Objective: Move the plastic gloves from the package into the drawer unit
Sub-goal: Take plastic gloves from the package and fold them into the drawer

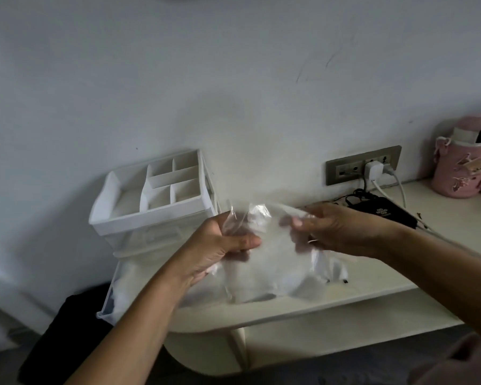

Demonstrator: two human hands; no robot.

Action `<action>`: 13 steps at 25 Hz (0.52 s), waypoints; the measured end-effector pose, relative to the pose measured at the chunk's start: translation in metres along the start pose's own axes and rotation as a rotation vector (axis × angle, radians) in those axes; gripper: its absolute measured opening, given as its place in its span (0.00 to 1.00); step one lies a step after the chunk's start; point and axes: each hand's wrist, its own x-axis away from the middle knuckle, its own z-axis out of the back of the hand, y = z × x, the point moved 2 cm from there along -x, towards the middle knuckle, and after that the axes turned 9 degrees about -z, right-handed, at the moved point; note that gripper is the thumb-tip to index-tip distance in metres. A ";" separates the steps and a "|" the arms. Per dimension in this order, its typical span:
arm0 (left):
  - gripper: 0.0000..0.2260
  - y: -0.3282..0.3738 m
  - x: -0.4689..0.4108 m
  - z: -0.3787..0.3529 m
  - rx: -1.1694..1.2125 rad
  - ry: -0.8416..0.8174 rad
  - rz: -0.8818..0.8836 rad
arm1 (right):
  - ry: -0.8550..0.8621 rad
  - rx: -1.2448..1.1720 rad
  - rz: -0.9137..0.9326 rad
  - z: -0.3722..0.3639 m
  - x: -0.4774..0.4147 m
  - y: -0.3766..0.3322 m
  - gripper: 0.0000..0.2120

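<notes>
Fingers of my left hand curl round one edge of the clear gloves package, my right hand pinching the other, held just above the desk. Beyond it, the white drawer unit stands, bottom drawer pulled out.

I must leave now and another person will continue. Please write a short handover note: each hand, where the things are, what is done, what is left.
Left-hand grip: fingers and thumb are curled on the left top edge of the clear package.
Right-hand grip: pinches the right top edge.
The package is held over the front of the desk, just right of the white drawer unit.
The lower drawer looks pulled out.
Done: the package is in hand.
Left: the plastic gloves seem to be inside, though blurred. Open the package, take them out and put them in the drawer.
</notes>
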 end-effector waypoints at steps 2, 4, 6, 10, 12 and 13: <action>0.19 0.009 0.012 0.015 -0.113 -0.041 -0.013 | 0.008 0.029 -0.012 -0.019 -0.010 -0.006 0.21; 0.20 0.012 0.022 0.032 -0.162 -0.034 0.001 | 0.026 0.050 -0.007 -0.035 -0.016 -0.015 0.10; 0.21 0.010 0.033 0.050 -0.116 0.000 0.035 | 0.051 0.130 0.007 -0.047 -0.023 -0.024 0.05; 0.18 0.004 0.044 0.078 -0.028 0.072 0.077 | 0.084 0.266 0.001 -0.069 -0.042 -0.042 0.04; 0.14 0.003 0.048 0.091 -0.070 0.184 0.086 | 0.099 0.355 -0.003 -0.079 -0.053 -0.054 0.05; 0.12 0.003 0.050 0.098 -0.091 0.237 0.094 | 0.121 0.407 -0.007 -0.083 -0.059 -0.060 0.04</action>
